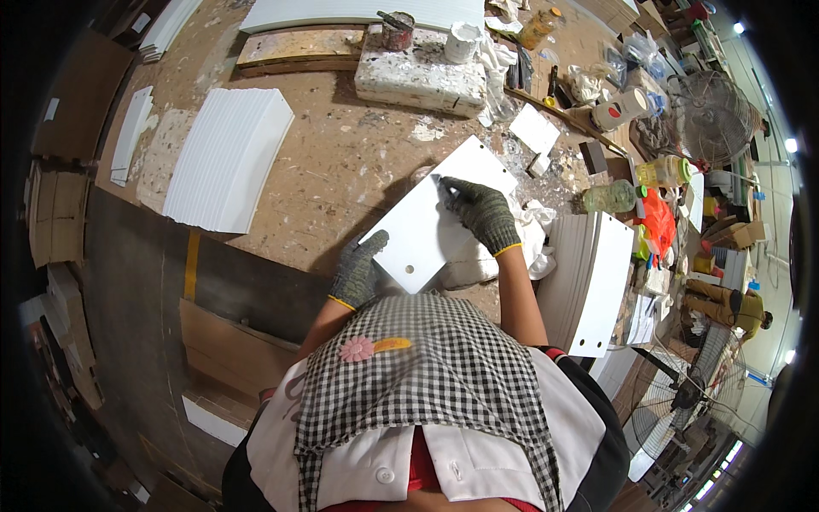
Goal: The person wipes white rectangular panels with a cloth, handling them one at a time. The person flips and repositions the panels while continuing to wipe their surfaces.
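I see a white flat panel [431, 224] lying tilted on the brown, paint-spattered workbench [341, 162], directly ahead of the person's chest; a small round hole shows near its lower corner. My view of the left hand [358, 271], in a grey knit glove with a yellow cuff, shows it gripping the panel's lower left edge, thumb on top and fingers curled beneath. The right hand [482, 213], gloved alike, rests flat on the panel's upper right part, fingers together and fingertips pressed on a small dark patch near the panel's top edge; I cannot tell whether anything lies under them.

Beneath the panel's right side I see crumpled white cloth [533, 235]. Just right of it stands a stack of white panels [593, 282] on edge. Well to the left lies another stack of white panels [229, 158], laid flat. Beyond the panel, at the far side of the bench, I see a paint-crusted white block [420, 77] bearing a tin with a brush [397, 30] and a white cup [462, 41]. Bottles and clutter crowd the right rim, with a wire-guard fan [712, 115] behind them.
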`<action>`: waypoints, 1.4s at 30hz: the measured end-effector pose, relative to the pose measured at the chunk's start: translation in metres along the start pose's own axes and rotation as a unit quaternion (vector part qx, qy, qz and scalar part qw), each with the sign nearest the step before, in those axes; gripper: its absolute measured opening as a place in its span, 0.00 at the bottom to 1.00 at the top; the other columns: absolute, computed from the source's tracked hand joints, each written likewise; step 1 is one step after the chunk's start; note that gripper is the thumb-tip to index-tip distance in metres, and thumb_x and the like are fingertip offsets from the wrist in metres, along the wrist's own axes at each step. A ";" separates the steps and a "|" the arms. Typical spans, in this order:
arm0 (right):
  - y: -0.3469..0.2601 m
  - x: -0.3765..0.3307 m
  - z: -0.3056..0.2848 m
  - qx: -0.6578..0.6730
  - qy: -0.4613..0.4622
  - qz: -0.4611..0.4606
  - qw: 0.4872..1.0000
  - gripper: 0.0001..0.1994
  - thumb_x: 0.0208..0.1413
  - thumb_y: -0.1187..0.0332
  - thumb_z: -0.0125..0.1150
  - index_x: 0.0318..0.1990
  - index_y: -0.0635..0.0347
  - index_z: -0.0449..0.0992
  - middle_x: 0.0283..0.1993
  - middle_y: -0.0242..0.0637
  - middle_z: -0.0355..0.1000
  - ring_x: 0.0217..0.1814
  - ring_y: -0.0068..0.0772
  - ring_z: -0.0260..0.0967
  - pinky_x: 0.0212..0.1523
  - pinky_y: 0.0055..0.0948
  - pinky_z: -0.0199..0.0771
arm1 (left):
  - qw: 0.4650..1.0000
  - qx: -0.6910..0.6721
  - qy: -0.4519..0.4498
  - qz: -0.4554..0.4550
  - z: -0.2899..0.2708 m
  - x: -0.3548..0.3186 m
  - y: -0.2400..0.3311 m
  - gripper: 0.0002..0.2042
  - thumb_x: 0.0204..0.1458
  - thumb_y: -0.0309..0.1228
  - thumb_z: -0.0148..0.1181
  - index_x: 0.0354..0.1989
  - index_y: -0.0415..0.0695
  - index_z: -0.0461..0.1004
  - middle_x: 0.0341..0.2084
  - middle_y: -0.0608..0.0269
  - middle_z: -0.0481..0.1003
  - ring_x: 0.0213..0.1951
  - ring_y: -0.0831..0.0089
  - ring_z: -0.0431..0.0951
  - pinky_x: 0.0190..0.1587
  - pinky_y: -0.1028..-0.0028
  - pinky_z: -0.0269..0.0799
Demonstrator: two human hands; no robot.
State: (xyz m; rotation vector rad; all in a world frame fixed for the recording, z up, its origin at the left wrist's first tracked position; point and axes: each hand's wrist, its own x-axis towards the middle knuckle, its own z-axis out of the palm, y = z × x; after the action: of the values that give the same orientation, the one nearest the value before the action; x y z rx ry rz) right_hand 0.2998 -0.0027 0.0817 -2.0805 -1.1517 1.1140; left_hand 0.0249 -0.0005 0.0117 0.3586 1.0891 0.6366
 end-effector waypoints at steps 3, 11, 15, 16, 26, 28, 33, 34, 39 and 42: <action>-0.002 -0.004 0.003 -0.040 0.010 -0.030 0.999 0.20 0.63 0.68 0.69 0.62 0.49 0.81 0.41 0.33 0.85 0.34 0.18 0.75 0.37 0.27 0.80 | 1.000 0.009 0.007 -0.002 0.003 -0.004 0.004 0.15 0.59 0.33 0.69 0.50 0.36 0.82 0.41 0.62 0.82 0.42 0.74 0.79 0.46 0.74 0.76; -0.006 -0.009 0.006 -0.082 -0.129 -0.094 0.984 0.21 0.63 0.65 0.67 0.64 0.48 0.79 0.49 0.42 0.85 0.45 0.32 0.82 0.50 0.33 0.82 | 1.000 0.022 0.001 0.007 0.003 -0.006 0.005 0.15 0.60 0.32 0.68 0.52 0.36 0.82 0.42 0.62 0.82 0.43 0.75 0.79 0.46 0.74 0.76; 0.002 -0.012 0.015 -0.004 0.046 -0.014 0.999 0.21 0.62 0.67 0.67 0.63 0.51 0.79 0.46 0.47 0.84 0.41 0.37 0.83 0.48 0.34 0.83 | 0.999 0.043 0.000 0.004 0.002 -0.005 0.006 0.15 0.60 0.32 0.67 0.51 0.36 0.82 0.42 0.62 0.82 0.43 0.75 0.79 0.47 0.74 0.76; 0.003 -0.010 0.017 0.039 0.001 -0.071 0.997 0.21 0.63 0.66 0.66 0.63 0.49 0.79 0.47 0.43 0.84 0.44 0.38 0.83 0.50 0.36 0.82 | 0.997 0.074 0.005 0.018 0.003 -0.005 0.007 0.15 0.60 0.32 0.67 0.51 0.36 0.82 0.41 0.62 0.82 0.43 0.75 0.79 0.48 0.73 0.76; -0.002 0.038 -0.037 -0.131 0.150 -0.075 0.977 0.14 0.63 0.69 0.67 0.55 0.51 0.85 0.44 0.36 0.86 0.39 0.28 0.83 0.48 0.29 0.86 | 1.000 0.013 -0.026 0.004 0.006 -0.010 0.006 0.15 0.63 0.33 0.65 0.50 0.34 0.81 0.41 0.60 0.82 0.42 0.74 0.80 0.46 0.72 0.77; -0.003 0.026 -0.029 -0.072 0.056 -0.097 0.991 0.14 0.63 0.70 0.67 0.55 0.50 0.85 0.44 0.35 0.85 0.41 0.27 0.82 0.49 0.29 0.86 | 0.998 0.043 -0.046 0.010 0.002 -0.006 0.006 0.19 0.63 0.33 0.64 0.57 0.33 0.77 0.47 0.55 0.80 0.47 0.66 0.80 0.51 0.66 0.78; 0.016 0.024 -0.017 -0.265 -0.100 -0.225 0.932 0.15 0.66 0.66 0.63 0.58 0.43 0.83 0.46 0.35 0.82 0.46 0.35 0.80 0.54 0.36 0.82 | 0.996 0.073 -0.049 0.020 -0.001 -0.002 0.006 0.22 0.63 0.34 0.63 0.61 0.32 0.74 0.51 0.52 0.79 0.51 0.61 0.81 0.54 0.62 0.78; 0.023 0.033 -0.022 -0.142 0.011 -0.187 0.972 0.15 0.65 0.67 0.63 0.57 0.42 0.84 0.46 0.32 0.82 0.45 0.32 0.80 0.53 0.37 0.84 | 0.998 0.042 -0.041 0.001 -0.001 -0.002 0.006 0.22 0.64 0.33 0.63 0.61 0.32 0.74 0.51 0.52 0.79 0.51 0.61 0.81 0.54 0.62 0.78; 0.028 0.157 -0.075 -0.120 0.219 -0.101 0.963 0.12 0.62 0.63 0.66 0.51 0.52 0.86 0.47 0.44 0.84 0.46 0.45 0.83 0.51 0.38 0.80 | 0.997 -0.017 -0.076 -0.021 -0.001 -0.005 0.005 0.24 0.64 0.35 0.62 0.64 0.32 0.71 0.54 0.50 0.78 0.53 0.58 0.80 0.56 0.59 0.76; 0.008 0.206 -0.076 -0.090 0.150 -0.142 0.974 0.14 0.63 0.63 0.65 0.54 0.52 0.85 0.52 0.44 0.83 0.53 0.44 0.82 0.54 0.38 0.79 | 0.994 -0.060 -0.077 -0.058 0.000 -0.002 0.003 0.30 0.68 0.45 0.54 0.70 0.36 0.65 0.63 0.49 0.73 0.60 0.55 0.74 0.64 0.54 0.69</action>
State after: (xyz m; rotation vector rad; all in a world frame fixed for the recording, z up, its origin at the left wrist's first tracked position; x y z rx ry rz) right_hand 0.4298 0.1672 0.0310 -2.0451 -1.3806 0.5578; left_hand 0.0231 0.0007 0.0148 0.2343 0.9121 0.5599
